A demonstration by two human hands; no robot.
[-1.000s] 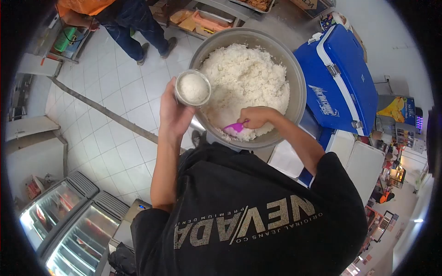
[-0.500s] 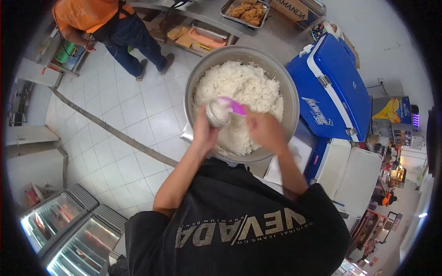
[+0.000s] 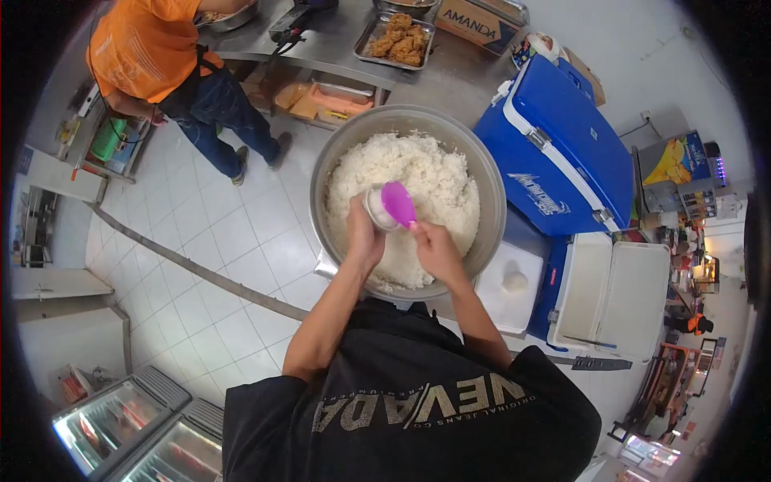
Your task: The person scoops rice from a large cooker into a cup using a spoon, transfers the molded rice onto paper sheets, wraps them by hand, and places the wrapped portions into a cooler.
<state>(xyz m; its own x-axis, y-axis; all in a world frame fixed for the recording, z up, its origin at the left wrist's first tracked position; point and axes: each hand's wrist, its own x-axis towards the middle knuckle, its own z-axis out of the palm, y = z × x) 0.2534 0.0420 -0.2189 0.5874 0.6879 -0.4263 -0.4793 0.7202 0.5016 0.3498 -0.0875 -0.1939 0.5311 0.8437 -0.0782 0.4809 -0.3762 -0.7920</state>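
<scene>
A wide metal pot [image 3: 495, 210] full of cooked white rice [image 3: 434, 173] stands right in front of me. Over the rice, my left hand [image 3: 365, 234] is closed around a small cup [image 3: 376, 215], which looks packed with rice though the paddle hides part of it. My right hand [image 3: 438, 251] grips the handle of a purple rice paddle [image 3: 398, 204]. The paddle's blade lies against the mouth of the cup.
Right of the pot, a white board or sheet [image 3: 502, 309] bears a small rice mound [image 3: 515, 281]. Behind it are a blue cooler [image 3: 554, 145] and an open white box [image 3: 590, 281]. Fried chicken fills a tray [image 3: 363, 50]. A person in orange [image 3: 148, 52] stands at the far left.
The paddle blade has turned to lie flat over the cup's mouth, and my right hand has come in closer to the left. My view has shifted slightly.
</scene>
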